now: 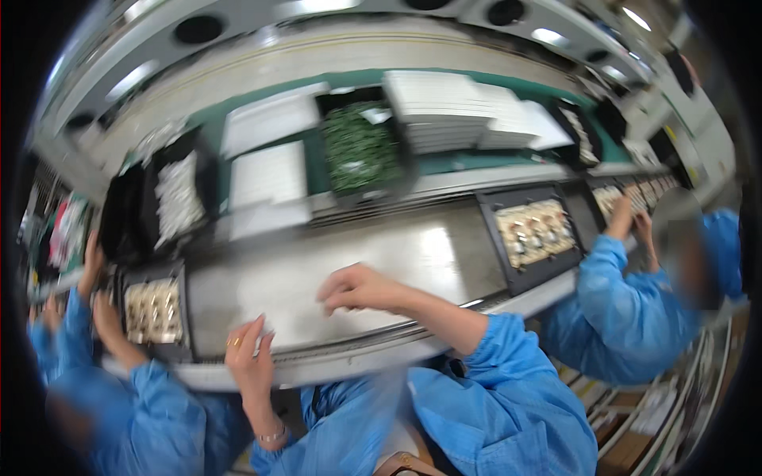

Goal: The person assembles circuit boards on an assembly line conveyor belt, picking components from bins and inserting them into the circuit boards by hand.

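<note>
My left hand (250,358), with a ring on one finger, is raised at the near edge of the conveyor. Its thumb and fingers are drawn together around a small pale thing too blurred to name. Farther right, my right hand (359,289) hovers over the bare metal conveyor surface (397,246), its fingers curled downward and smeared at the tips. Whatever it may hold is hidden. Nearest on the right lies a black tray (517,274) with rows of cream-coloured parts (533,232), out of reach of both hands.
Beyond the conveyor stand a black bin of green parts (361,147), white foam trays (436,111) and a bin of white packets (178,198). Co-workers in blue sit on both sides; the left one's hand (107,317) is by another filled tray (155,312).
</note>
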`<action>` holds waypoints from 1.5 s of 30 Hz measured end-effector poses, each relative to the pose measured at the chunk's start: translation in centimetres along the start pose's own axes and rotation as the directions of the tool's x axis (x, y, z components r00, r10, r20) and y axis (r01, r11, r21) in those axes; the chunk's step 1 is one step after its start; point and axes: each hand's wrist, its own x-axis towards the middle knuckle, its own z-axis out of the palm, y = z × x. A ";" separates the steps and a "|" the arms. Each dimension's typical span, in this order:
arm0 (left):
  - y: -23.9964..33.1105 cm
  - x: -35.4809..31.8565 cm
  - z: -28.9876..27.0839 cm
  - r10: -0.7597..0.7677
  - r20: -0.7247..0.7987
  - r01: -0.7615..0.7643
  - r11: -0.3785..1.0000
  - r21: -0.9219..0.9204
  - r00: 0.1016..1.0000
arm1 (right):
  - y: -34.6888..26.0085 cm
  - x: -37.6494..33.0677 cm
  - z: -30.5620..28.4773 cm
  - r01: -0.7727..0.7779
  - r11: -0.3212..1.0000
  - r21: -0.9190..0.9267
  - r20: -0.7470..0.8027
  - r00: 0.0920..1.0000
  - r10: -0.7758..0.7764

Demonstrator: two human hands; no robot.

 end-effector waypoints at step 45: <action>-1.9 -1.4 -3.0 -0.362 -0.232 0.390 0.916 0.089 0.903 | -0.1 -0.6 1.1 0.041 0.999 0.033 -0.076 0.996 -0.038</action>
